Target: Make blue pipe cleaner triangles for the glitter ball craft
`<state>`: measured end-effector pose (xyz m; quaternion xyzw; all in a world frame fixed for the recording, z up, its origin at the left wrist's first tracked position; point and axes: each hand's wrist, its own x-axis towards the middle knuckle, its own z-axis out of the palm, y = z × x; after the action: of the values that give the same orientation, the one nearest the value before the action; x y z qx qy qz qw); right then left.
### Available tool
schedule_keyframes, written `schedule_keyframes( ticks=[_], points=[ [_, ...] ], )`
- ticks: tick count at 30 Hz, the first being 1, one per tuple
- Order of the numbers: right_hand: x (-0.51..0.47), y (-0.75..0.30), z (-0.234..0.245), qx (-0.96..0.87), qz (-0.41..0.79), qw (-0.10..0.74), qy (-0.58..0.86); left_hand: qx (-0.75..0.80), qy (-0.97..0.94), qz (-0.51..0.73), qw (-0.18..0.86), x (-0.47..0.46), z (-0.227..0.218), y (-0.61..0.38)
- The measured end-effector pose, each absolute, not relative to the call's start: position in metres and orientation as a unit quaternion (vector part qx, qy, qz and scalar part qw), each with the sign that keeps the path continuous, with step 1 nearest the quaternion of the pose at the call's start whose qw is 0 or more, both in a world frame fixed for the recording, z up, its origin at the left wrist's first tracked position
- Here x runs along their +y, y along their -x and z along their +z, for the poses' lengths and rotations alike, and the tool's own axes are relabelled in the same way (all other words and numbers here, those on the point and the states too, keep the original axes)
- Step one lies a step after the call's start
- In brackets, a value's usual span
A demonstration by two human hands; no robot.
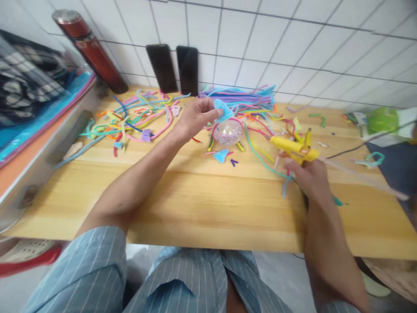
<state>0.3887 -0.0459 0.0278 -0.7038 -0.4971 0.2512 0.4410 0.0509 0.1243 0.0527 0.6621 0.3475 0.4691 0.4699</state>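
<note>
Between the thumb and fingers of my left hand (200,114) is a small blue piece made of pipe cleaners (222,110), held above the table. My right hand (309,176) is wrapped around a yellow hot glue gun (293,148), its nozzle pointing left. A clear round plastic container with a pink rim (229,132) sits just below my left hand. In front of it lie another blue pipe-cleaner piece (221,155) and a tiny dark purple V-shaped piece (234,162). A long teal pipe cleaner (257,152) curves toward my right hand.
Loose coloured pipe cleaners (156,119) spread over the left of the wooden table (202,208). A blue and purple bundle (241,98) lies by the tiled wall. Two dark phones (187,69) and a red thermos (93,52) stand behind. A cord (361,145) runs right from the glue gun.
</note>
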Motion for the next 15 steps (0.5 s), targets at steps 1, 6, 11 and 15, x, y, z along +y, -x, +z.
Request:
schedule_keyframes(
  ticks=[1,6,11,15],
  points=[
    [-0.046,-0.401,0.034,-0.477,0.221,0.459,0.716,0.336,-0.664,0.466,0.479,0.118,0.058,-0.051],
    [-0.065,-0.476,0.058,-0.319,0.108,0.458,0.823,0.279,-0.661,0.428,0.55,0.083,0.076,-0.061],
    [-0.095,-0.521,0.044,-0.245,0.084,0.427,0.866,0.249,-0.631,0.395,0.619,0.053,0.081,-0.078],
    [-0.1,-0.541,0.024,-0.257,0.053,0.417,0.87,0.254,-0.62,0.375,0.641,0.04,0.078,-0.086]
  ],
)
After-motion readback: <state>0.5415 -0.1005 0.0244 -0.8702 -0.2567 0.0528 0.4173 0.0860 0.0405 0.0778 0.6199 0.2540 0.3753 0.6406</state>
